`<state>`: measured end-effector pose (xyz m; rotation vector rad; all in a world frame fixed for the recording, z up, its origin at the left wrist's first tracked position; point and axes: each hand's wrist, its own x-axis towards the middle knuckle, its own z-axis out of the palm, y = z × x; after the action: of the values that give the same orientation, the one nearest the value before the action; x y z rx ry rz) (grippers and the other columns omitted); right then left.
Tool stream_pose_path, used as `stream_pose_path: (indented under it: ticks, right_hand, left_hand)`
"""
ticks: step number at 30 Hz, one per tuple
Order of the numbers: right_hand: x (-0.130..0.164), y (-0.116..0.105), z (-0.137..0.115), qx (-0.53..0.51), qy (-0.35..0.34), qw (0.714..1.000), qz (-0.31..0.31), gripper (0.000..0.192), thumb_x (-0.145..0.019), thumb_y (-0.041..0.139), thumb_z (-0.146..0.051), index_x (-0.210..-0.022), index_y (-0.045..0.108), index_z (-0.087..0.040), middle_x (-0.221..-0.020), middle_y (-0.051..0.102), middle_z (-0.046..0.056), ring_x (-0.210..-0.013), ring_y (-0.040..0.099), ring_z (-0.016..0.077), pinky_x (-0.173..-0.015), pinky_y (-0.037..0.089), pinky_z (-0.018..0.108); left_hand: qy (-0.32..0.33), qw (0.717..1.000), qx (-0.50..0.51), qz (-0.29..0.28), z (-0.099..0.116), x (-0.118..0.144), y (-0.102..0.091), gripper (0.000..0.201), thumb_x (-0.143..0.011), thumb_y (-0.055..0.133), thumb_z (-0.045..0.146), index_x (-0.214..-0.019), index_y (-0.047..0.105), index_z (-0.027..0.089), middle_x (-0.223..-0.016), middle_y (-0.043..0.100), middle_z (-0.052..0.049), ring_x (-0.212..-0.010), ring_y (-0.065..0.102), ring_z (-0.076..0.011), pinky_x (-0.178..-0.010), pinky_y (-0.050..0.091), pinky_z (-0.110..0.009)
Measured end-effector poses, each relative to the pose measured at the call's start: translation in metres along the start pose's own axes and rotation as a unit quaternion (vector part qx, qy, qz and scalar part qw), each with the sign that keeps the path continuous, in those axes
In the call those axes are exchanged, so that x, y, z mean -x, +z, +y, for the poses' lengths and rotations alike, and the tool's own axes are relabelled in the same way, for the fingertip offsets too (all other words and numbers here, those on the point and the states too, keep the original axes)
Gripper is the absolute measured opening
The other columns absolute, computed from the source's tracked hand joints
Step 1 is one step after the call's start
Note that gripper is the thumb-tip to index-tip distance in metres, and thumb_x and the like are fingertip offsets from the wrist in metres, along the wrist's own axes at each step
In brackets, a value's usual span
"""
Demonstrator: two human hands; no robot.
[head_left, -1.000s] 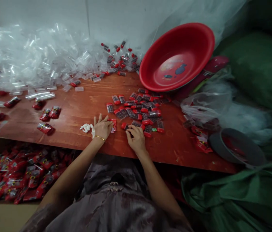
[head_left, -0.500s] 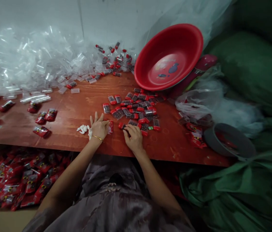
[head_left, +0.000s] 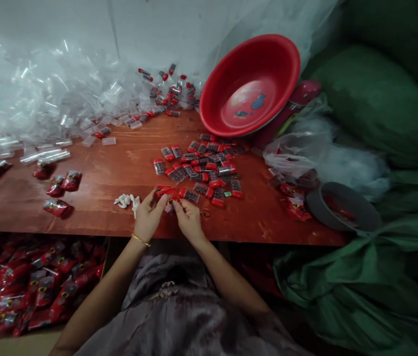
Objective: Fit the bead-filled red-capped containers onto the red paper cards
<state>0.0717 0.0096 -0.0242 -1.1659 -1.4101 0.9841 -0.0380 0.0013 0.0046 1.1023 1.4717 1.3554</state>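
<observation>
Red film glints between the two bare hands I am following through the head camera. The left hand (head_left: pixel 148 215) grips a small red packet (head_left: pixel 170 195) by thumb and fingers, a gold bracelet (head_left: pixel 141 241) around its wrist, and the right hand (head_left: pixel 191 221) pinches the same packet from the other side, so the packet sits between them, near the front edge of the reddish wooden table (head_left: pixel 108 170). Just beyond the right fingertips I see one red-capped clear container (head_left: pixel 189 195) of dark contents; I cannot tell whether the fingers touch it. Past it, a loose pile of similar containers (head_left: pixel 209 165) spreads toward a red basin (head_left: pixel 214 96), which leans tilted at the back. White crumpled bits (head_left: pixel 123 200) lie just beside the left hand. Farther to the left I make out several filled red packets (head_left: pixel 57 208) on the tabletop, with a big heap of clear plastic pieces (head_left: pixel 41 94) behind them against the wall. Below the table on that side, many more red packets (head_left: pixel 34 287) fill a box. To the right stand a grey bowl (head_left: pixel 318 210) and, nearer me, folds of green fabric (head_left: pixel 342 296).
</observation>
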Motion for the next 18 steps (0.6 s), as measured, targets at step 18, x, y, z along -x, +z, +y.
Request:
stream_pose_path:
  ticks: [18]
  right_hand:
    - [-0.01,-0.034,0.014,0.288,-0.135,0.947,-0.037,0.029,-0.093,0.036,-0.032,-0.099,0.061,-0.019,-0.095,0.065,0.01,-0.092,0.056,0.0217,-0.083,0.044,0.036]
  left_hand:
    - [-0.272,0.921,0.273,0.051,0.005,0.007,-0.013,0.04,-0.043,0.087,0.031,-0.06,0.055,0.014,-0.062,0.065,0.002,-0.056,0.06,-0.0086,-0.057,0.049,-0.021]
